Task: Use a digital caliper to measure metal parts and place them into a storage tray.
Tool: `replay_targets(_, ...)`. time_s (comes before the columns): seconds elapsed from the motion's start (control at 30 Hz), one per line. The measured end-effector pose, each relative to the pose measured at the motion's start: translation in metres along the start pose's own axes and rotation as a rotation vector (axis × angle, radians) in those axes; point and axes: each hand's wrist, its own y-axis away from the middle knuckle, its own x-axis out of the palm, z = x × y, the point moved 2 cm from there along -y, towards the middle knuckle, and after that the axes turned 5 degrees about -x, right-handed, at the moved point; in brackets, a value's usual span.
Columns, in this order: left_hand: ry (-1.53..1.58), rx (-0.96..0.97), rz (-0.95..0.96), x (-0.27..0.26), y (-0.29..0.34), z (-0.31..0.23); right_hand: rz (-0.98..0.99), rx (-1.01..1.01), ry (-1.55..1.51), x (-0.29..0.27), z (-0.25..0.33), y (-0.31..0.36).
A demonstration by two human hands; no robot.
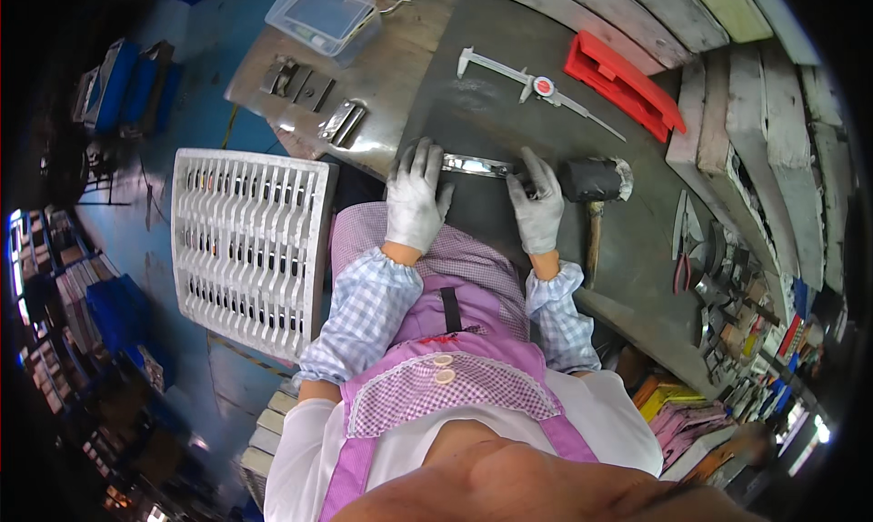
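Observation:
Both my hands wear grey-white work gloves. My left hand lies flat, fingers spread, pressing on the left end of a shiny flat metal strip that rests on the dark steel workbench. My right hand holds down the strip's right end, its fingers curled over it. A black rubber mallet with a wooden handle lies just right of my right hand, touching nothing I hold.
A dial caliper and a red plastic case lie farther back on the bench. A clear plastic box and small metal parts sit at the left. A white slotted crate stands beside me. Pliers and clutter lie right.

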Motion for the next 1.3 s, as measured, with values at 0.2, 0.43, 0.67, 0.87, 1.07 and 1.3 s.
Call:
replay_targets(0.2, 0.129, -0.105, 0.212, -0.035, 0.003, -0.019, 0.127, -0.232, 0.196, 0.041, 0.050, 0.006)
replay_targets(0.43, 0.386, -0.750, 0.035, -0.107, 0.112, 0.132, 0.463, -0.350, 0.139, 0.072, 0.062, 0.012)
replay_targets(0.67, -0.344, -1.295, -0.129, -0.200, 0.229, 0.471, 0.492, -0.479, 0.503, 0.102, 0.030, 0.022)
replay_targets(0.87, -0.215, -1.191, 0.188, -0.176, 0.230, 0.531, 0.289, -0.627, 0.577, 0.116, 0.017, 0.030)
replay_targets(1.07, -0.464, -1.209, 0.040, -0.192, 0.231, 0.529, 0.257, -0.601, 0.633, 0.117, 0.017, 0.033)
replay_targets(1.3, -0.586, -1.078, 0.211, -0.223, 0.197, 0.507, 0.251, -0.595, 0.659, 0.123, 0.050, 0.034)
